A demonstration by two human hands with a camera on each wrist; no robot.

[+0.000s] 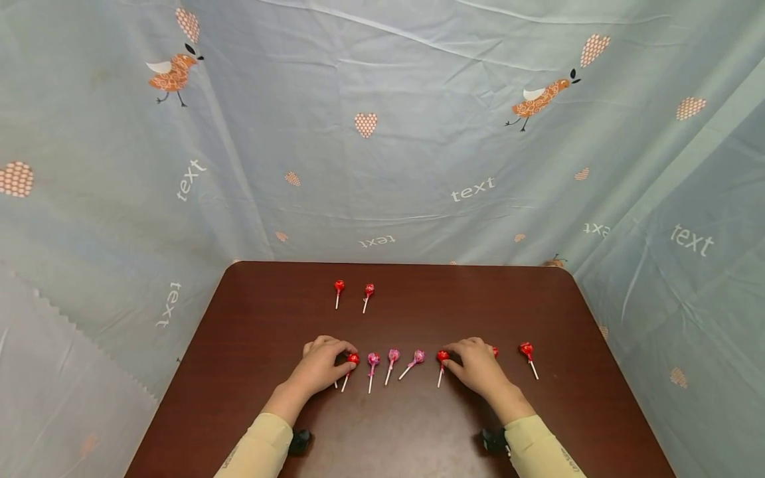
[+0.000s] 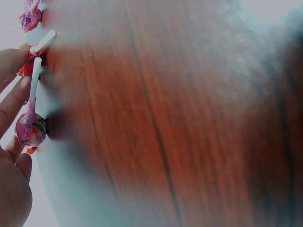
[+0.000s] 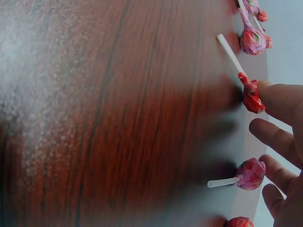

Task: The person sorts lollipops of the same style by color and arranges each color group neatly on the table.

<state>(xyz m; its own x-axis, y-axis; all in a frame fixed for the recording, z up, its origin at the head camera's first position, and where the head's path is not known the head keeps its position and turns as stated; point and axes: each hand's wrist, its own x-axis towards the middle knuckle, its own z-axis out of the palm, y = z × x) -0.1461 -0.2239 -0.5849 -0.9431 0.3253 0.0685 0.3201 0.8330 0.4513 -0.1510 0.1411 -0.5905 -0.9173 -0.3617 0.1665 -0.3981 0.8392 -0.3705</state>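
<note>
My left hand [image 1: 323,365] pinches a red lollipop [image 1: 353,358] by its candy, with its white stick pointing toward me. Under that hand lies a pink lollipop [image 2: 31,128], mostly hidden in the head view. With thumb and forefinger, my right hand [image 1: 478,366] pinches another red lollipop [image 1: 442,356], which still lies at table level. Beneath its other fingers is a pink lollipop [image 3: 251,174]. Three pink-purple lollipops lie between the hands: one on the left [image 1: 373,359], a middle one [image 1: 394,355] and a slanted one [image 1: 419,356].
The dark brown wooden table [image 1: 418,425] has rounded far corners. Near its back edge lie two red lollipops, a left one [image 1: 339,285] and a right one [image 1: 368,290]. Another red lollipop [image 1: 526,348] lies right of my right hand. A printed grey-blue curtain [image 1: 418,153] surrounds the table.
</note>
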